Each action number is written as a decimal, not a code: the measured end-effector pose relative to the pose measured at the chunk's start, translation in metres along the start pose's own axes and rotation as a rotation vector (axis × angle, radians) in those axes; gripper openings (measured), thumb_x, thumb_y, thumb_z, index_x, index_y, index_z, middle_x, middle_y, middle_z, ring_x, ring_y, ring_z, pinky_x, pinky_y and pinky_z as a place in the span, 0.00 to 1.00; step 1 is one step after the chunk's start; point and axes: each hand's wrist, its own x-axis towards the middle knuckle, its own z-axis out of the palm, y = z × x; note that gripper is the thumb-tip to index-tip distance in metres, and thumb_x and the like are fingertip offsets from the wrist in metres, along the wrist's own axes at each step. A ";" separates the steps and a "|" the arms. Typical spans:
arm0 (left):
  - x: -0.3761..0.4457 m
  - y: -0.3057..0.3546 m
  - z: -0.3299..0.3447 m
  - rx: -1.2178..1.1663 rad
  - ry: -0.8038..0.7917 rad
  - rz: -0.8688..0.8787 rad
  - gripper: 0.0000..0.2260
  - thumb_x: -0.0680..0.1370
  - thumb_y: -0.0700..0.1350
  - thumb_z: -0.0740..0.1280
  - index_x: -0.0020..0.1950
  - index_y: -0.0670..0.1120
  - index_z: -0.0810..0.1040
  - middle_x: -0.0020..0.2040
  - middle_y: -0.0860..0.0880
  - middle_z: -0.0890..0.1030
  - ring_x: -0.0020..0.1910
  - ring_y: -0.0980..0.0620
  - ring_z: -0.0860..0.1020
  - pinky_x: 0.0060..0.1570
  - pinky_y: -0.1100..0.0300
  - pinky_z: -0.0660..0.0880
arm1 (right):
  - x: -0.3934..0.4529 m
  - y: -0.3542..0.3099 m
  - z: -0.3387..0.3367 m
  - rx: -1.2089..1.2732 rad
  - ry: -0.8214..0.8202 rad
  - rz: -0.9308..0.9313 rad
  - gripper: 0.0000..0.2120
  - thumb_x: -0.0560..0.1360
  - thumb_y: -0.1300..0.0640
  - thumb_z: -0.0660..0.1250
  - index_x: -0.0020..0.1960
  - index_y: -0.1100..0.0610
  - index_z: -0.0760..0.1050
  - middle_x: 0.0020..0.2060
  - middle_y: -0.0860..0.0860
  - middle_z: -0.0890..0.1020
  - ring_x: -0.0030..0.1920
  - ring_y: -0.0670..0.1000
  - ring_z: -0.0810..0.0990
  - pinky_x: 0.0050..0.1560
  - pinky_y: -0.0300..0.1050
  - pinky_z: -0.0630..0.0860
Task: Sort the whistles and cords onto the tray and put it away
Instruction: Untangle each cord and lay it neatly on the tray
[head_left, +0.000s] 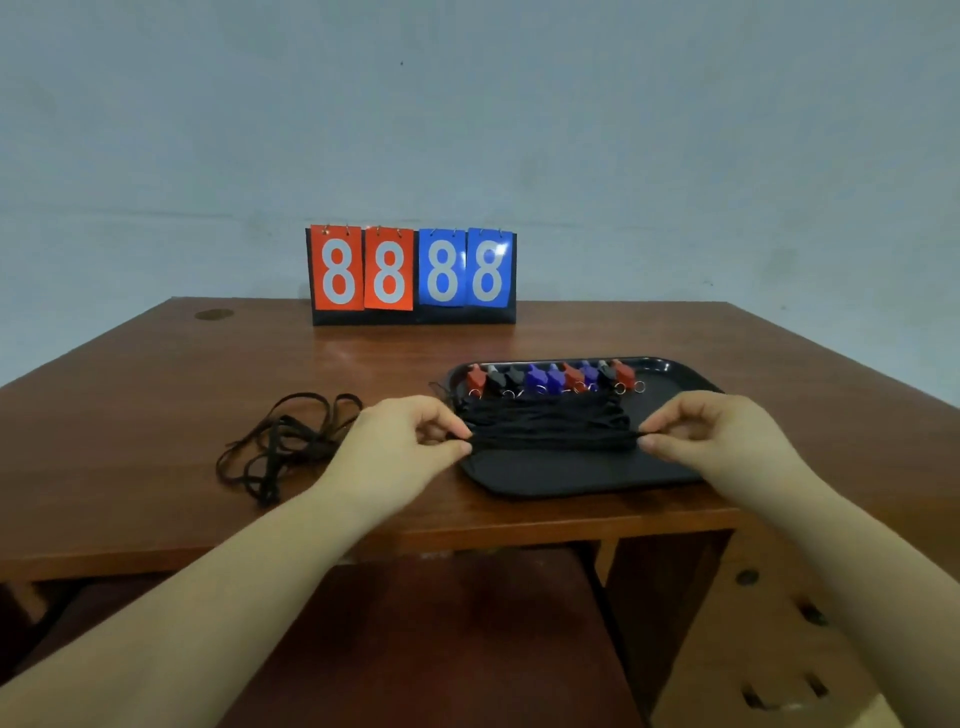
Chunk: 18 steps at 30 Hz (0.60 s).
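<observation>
Stretching a folded black cord (553, 441) between both hands, the person is laying it across the black tray (571, 475), which is sitting at about 3 o'clock on the tabletop (156, 374). The left hand (402, 441) is pinching the cord's left end with its grip clamped on it, and the right hand (709, 431) is doing the same at the right end. More folded cords (545, 413) are lying just behind it on the tray, and a row of red, black and blue whistles (550, 376) is lining the tray's far edge at 12 o'clock.

Judging by this, the cord-sorting step is under way: a loose tangle of cords (288, 441) is waiting on the tabletop at 9 o'clock. The next move is likely calling for setting this cord down beside the others, then reaching left for the tangle and teasing out a single strand.

A flip scoreboard (413, 275) at 12 o'clock is reading 8 8 on red cards and 8 8 on blue.
</observation>
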 end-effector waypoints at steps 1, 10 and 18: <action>0.004 0.002 0.004 0.065 -0.013 0.012 0.02 0.71 0.47 0.72 0.43 0.53 0.82 0.41 0.57 0.81 0.41 0.62 0.77 0.44 0.69 0.73 | 0.004 0.004 0.001 -0.056 -0.021 -0.006 0.05 0.70 0.58 0.73 0.41 0.50 0.78 0.38 0.46 0.82 0.41 0.43 0.80 0.37 0.32 0.70; 0.031 0.004 0.030 0.410 -0.146 0.068 0.04 0.75 0.49 0.68 0.47 0.57 0.77 0.45 0.54 0.72 0.47 0.55 0.72 0.53 0.61 0.70 | 0.035 0.025 0.013 -0.301 -0.202 -0.066 0.10 0.73 0.56 0.70 0.41 0.43 0.72 0.40 0.41 0.77 0.42 0.41 0.76 0.40 0.32 0.71; 0.049 -0.004 0.045 0.603 -0.087 0.196 0.07 0.77 0.48 0.64 0.52 0.54 0.79 0.50 0.55 0.79 0.53 0.52 0.71 0.54 0.59 0.66 | 0.058 0.031 0.023 -0.393 -0.203 -0.090 0.05 0.73 0.54 0.70 0.44 0.45 0.75 0.39 0.40 0.75 0.45 0.45 0.77 0.50 0.42 0.77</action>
